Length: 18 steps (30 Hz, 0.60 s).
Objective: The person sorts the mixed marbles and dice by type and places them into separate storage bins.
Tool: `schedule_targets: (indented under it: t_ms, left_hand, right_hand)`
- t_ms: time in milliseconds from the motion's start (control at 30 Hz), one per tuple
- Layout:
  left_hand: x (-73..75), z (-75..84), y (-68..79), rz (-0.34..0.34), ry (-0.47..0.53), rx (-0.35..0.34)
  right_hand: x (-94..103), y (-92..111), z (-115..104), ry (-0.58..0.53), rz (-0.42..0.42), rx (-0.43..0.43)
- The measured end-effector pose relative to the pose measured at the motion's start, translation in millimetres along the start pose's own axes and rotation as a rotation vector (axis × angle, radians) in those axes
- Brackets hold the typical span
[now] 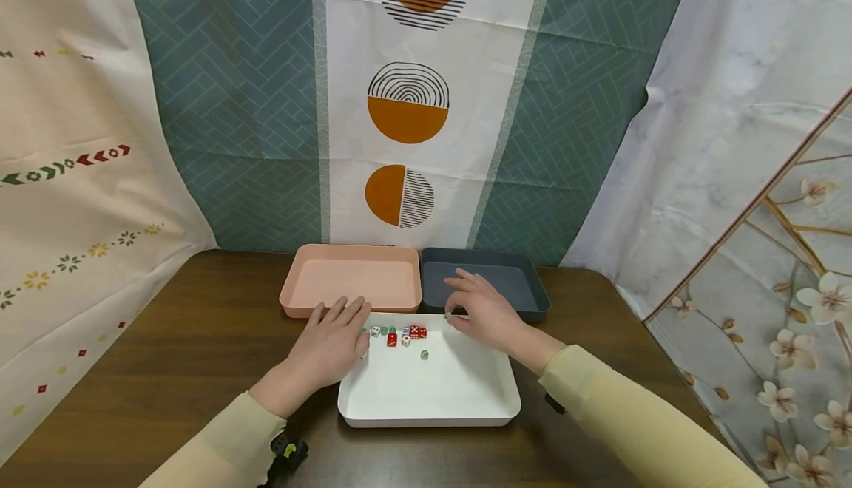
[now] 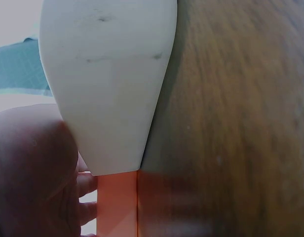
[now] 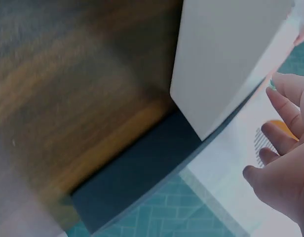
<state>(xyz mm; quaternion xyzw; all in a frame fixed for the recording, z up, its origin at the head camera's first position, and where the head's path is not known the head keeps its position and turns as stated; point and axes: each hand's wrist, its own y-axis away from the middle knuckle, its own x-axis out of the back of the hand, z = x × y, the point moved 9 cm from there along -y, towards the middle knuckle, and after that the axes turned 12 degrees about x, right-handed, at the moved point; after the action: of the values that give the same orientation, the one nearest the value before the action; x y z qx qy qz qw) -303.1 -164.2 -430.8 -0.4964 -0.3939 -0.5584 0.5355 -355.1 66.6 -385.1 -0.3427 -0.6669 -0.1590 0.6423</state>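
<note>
At white tray [image 1: 433,392], left hand [image 1: 333,344] flat, right hand [image 1: 487,313] pinching green piece [image 1: 448,315], dice [image 1: 392,339] — head view only

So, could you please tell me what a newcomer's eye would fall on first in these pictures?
Probably the bold orange-and-black circles down the middle of the hanging cloth. Below them, the white tray stands out on the brown table, with little red, white and green pieces clustered towards its far side. The right hand pinches a small greenish piece near the far edge; the left hand lies over the far left corner.
</note>
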Motion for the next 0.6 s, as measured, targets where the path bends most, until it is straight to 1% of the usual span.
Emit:
schedule_targets:
  t_ms: [233, 600]
  left_hand:
    - [2.2, 0.0, 0.4, 0.007, -0.006, -0.002]
    - [0.6, 0.1, 0.3, 0.006, 0.002, -0.002]
  right_hand:
    - [15.2, -0.7, 12.3, 0.0, 0.024, -0.01]
    - [28.9, 1.6, 33.9, 0.028, 0.048, -0.046]
